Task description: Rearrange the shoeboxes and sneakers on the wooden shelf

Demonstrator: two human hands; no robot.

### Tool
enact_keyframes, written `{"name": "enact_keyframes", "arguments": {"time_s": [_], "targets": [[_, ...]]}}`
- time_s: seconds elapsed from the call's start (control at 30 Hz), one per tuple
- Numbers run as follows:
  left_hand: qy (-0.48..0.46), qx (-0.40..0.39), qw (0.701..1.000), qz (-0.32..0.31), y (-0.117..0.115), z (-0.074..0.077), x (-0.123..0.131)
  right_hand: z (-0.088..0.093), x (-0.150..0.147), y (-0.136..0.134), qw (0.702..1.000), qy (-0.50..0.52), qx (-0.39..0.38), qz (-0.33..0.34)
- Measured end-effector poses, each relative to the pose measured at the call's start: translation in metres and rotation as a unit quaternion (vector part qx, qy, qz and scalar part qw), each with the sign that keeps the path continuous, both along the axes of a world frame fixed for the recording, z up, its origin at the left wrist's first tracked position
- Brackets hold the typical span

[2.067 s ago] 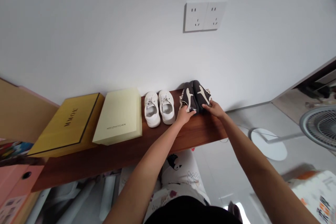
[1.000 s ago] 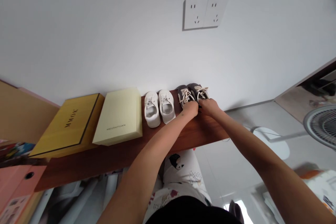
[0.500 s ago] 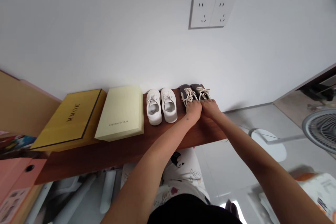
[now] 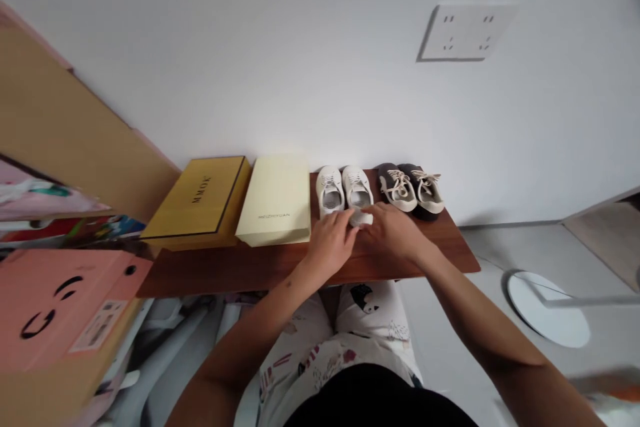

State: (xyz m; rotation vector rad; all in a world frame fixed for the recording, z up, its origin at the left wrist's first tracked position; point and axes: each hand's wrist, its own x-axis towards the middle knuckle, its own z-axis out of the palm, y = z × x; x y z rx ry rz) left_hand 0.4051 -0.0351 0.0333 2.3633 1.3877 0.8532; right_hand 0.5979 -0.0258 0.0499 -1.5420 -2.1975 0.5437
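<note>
A pair of white lace-up sneakers stands side by side on the brown wooden shelf (image 4: pixel 240 271), toes toward the wall. My left hand (image 4: pixel 331 240) is at the heel of the left white sneaker (image 4: pixel 330 187) and covers part of it, its fingers curled toward the other heel. From the right side, my right hand (image 4: pixel 393 230) has its fingers bent against the heel of the right white sneaker (image 4: pixel 356 188). Just beyond my right hand sit two dark sneakers with cream laces, the left dark sneaker (image 4: pixel 395 183) touching the right dark sneaker (image 4: pixel 426 192).
Left of the sneakers lie a cream shoebox (image 4: pixel 277 193) and a yellow shoebox (image 4: pixel 197 197). A pink box (image 4: pixel 65 300) stands at the lower left. A double wall socket (image 4: pixel 465 32) is on the wall. A round white base (image 4: pixel 547 307) rests on the floor at right.
Both hands have left the dark sneakers and moved left to the heels of the white ones. The dark sneakers now stand uncovered. The view has shifted left.
</note>
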Motion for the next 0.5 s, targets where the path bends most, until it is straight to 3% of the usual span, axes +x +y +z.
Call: {"name": "enact_keyframes", "arguments": {"time_s": [0.07, 0.13, 0.17, 0.23, 0.33, 0.4, 0.5], "targets": [[-0.090, -0.019, 0.993, 0.078, -0.018, -0.021, -0.052, -0.022, -0.044, -0.020, 0.978, 0.186, -0.086, 0.029], [-0.194, -0.034, 0.952, 0.235, -0.028, -0.045, -0.106, -0.050, -0.093, -0.040, 0.902, 0.375, -0.212, 0.017], [-0.249, -0.042, 0.914, 0.319, -0.030, -0.055, -0.133, -0.064, -0.119, -0.047, 0.849, 0.445, -0.286, -0.008], [-0.374, -0.039, 0.805, 0.460, -0.024, -0.068, -0.187, -0.085, -0.168, -0.052, 0.734, 0.549, -0.390, -0.085], [-0.532, -0.044, 0.645, 0.547, 0.002, -0.064, -0.256, -0.097, -0.225, -0.035, 0.600, 0.666, -0.395, -0.202], [-0.601, -0.095, 0.584, 0.537, 0.023, -0.053, -0.288, -0.096, -0.251, -0.016, 0.565, 0.693, -0.358, -0.269], [-0.645, -0.142, 0.532, 0.529, 0.046, -0.038, -0.309, -0.091, -0.273, 0.006, 0.591, 0.678, -0.280, -0.334]]}}
